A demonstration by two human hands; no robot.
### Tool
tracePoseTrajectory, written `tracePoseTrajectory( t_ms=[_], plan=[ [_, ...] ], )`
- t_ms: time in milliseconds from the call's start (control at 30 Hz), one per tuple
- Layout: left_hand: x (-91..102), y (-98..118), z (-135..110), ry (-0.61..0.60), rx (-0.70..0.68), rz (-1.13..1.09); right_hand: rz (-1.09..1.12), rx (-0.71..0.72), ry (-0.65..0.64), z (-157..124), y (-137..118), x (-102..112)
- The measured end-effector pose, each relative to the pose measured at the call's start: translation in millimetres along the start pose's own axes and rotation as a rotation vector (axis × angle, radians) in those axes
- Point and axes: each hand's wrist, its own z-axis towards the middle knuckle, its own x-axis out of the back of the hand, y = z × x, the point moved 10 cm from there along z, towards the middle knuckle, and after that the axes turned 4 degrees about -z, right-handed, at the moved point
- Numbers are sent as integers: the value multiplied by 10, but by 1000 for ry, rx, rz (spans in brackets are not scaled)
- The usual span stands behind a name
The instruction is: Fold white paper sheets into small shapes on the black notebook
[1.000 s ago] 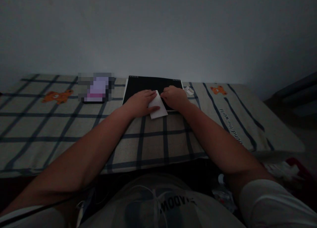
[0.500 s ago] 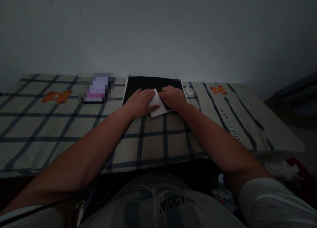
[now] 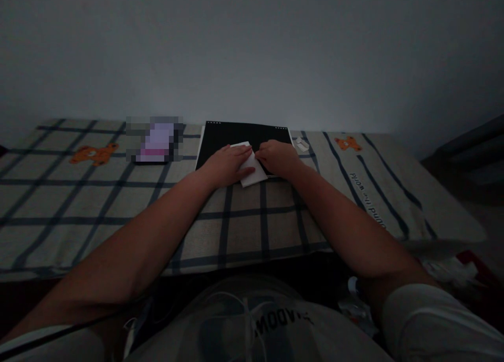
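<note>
A folded piece of white paper [image 3: 254,177] lies at a slant over the front of a black sheet or cover [image 3: 236,134] with punched holes along its far edge. My left hand [image 3: 226,165] rests flat on the paper, fingers stretched to the right and thumb apart. Curled closed, my right hand [image 3: 279,157] has its fingertips at the paper's right edge, over the black cover. Whether anything is inside those right fingers is hidden.
On a checked tablecloth [image 3: 200,241], a phone [image 3: 157,141] with a blurred-out screen lies left of the black cover. A small crumpled white scrap [image 3: 302,144] sits to its right. Behind the table rises a plain wall [image 3: 252,52].
My right fingertips have shifted slightly down along the paper's right edge. My left hand stays flat, its fingers a little lower, showing more of the paper's top edge.
</note>
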Motion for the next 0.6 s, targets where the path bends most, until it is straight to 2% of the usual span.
tracePoseTrajectory(
  t_ms=[200,433,600],
  plan=[
    [24,-21,-10,-3,52,31,3,5,48,32,-9,2],
    [20,-30,-7,15,65,22,-20,17,6,-5,-12,-9],
    [23,-76,-9,8,107,25,-27,32,44,24,-28,6]
  ],
)
